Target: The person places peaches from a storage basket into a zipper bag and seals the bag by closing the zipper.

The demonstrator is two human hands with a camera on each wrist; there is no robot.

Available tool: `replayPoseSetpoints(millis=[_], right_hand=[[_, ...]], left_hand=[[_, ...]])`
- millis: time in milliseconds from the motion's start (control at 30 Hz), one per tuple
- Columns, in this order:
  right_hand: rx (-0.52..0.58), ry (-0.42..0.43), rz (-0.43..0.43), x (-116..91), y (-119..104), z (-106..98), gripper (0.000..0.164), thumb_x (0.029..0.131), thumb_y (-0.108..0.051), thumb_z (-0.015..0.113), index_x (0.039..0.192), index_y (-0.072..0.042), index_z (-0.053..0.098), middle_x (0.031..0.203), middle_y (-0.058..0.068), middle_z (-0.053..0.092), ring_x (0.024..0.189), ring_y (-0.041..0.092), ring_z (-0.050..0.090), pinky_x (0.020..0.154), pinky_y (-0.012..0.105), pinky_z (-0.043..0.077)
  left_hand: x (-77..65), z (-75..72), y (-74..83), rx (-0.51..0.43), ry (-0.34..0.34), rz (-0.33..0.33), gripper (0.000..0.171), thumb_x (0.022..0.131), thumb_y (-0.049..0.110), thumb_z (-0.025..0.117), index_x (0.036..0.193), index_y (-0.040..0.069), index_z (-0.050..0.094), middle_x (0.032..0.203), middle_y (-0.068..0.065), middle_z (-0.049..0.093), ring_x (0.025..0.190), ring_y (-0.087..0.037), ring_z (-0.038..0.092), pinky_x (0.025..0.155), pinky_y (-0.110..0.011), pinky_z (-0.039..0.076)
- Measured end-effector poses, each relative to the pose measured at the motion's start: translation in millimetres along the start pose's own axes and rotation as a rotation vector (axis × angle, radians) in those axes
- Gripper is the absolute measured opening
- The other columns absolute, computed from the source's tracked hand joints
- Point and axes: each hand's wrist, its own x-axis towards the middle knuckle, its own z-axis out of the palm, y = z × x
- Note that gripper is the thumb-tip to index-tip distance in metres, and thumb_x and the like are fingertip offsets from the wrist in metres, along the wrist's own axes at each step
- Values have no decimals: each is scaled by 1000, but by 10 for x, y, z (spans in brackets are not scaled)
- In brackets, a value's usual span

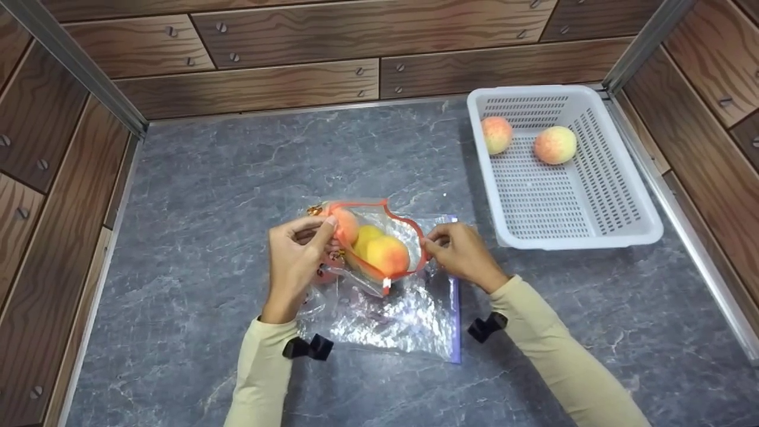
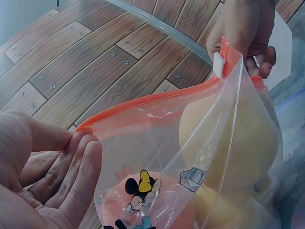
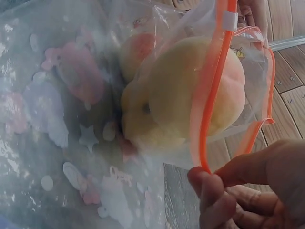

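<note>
A clear zip bag with an orange zip edge [image 1: 422, 261] and cartoon prints stands with its mouth spread, peaches [image 1: 388, 256] and yellow fruit inside. My left hand [image 1: 299, 252] pinches the zip edge on the left between thumb and fingers. On the opposite side, my right hand [image 1: 462, 252] pinches the same orange edge [image 3: 209, 119]. A white slider [image 2: 218, 65] sits at one end of the zip. Through the film in the left wrist view, a pinkish fruit [image 2: 147, 205] lies behind a mouse print.
Beneath the filled bag lies a larger clear bag with a purple edge [image 1: 455, 320]. A white perforated basket [image 1: 501, 204] at the right holds two peaches [image 1: 555, 145]. Wood-patterned panels [image 1: 284, 77] enclose the grey marbled surface [image 1: 201, 178].
</note>
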Motion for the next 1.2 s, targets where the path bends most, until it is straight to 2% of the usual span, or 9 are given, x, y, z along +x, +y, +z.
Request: replayPoseSetpoints(millis=[100, 267, 333, 433, 567, 833, 1000, 1200], right_hand=[[60, 3, 4, 4, -26, 9, 12, 93, -8, 71, 84, 0, 75, 71, 7, 72, 58, 32, 68, 47, 21, 51], [161, 9, 1, 16, -80, 6, 14, 94, -7, 70, 86, 3, 75, 70, 10, 72, 49, 18, 64, 43, 21, 51], [203, 8, 0, 25, -103, 5, 14, 94, -6, 69, 88, 5, 75, 70, 12, 72, 48, 14, 63, 44, 25, 54], [243, 5, 4, 43, -134, 9, 14, 94, -5, 69, 89, 7, 75, 70, 14, 72, 50, 22, 66, 47, 34, 58], [247, 5, 10, 65, -227, -12, 15, 95, -7, 69, 88, 4, 75, 70, 13, 72, 51, 23, 67, 50, 42, 60], [292, -27, -1, 136, -452, -67, 14, 96, -8, 68, 90, 3, 75, 71, 11, 72, 53, 20, 66, 50, 34, 60], [337, -29, -65, 170, -648, -141, 14, 95, -6, 68, 89, 5, 74, 72, 14, 71, 52, 17, 64, 50, 32, 59], [330, -19, -142, 222, -881, -269, 12, 94, -4, 68, 89, 7, 72, 70, 13, 70, 51, 18, 63, 48, 30, 58]], left_hand=[[-2, -19, 15, 1, 7, 5, 9, 90, 4, 74, 93, -4, 76, 78, -14, 74, 62, -22, 70, 57, -36, 61], [17, -57, 50, -7, 9, 30, 9, 91, 3, 73, 91, -5, 76, 74, -15, 73, 58, -24, 69, 53, -36, 60], [29, -75, 69, -8, 12, 50, 10, 91, 3, 73, 90, -6, 76, 73, -15, 73, 57, -23, 69, 51, -34, 60], [47, -108, 100, -14, 19, 74, 10, 91, 2, 73, 89, -7, 75, 73, -16, 73, 55, -22, 67, 50, -32, 58], [84, -164, 157, 0, 38, 106, 10, 90, 2, 73, 89, -7, 76, 74, -16, 73, 55, -19, 67, 49, -29, 57], [177, -284, 362, 29, 69, 162, 14, 91, 7, 74, 87, -7, 76, 74, -14, 73, 56, -18, 68, 53, -28, 59], [223, -359, 503, 24, 66, 238, 13, 92, 4, 72, 86, -7, 76, 72, -15, 73, 55, -19, 68, 51, -31, 59], [230, -443, 654, -7, 93, 275, 12, 92, 3, 73, 85, -6, 76, 71, -16, 72, 54, -20, 67, 52, -29, 59]])
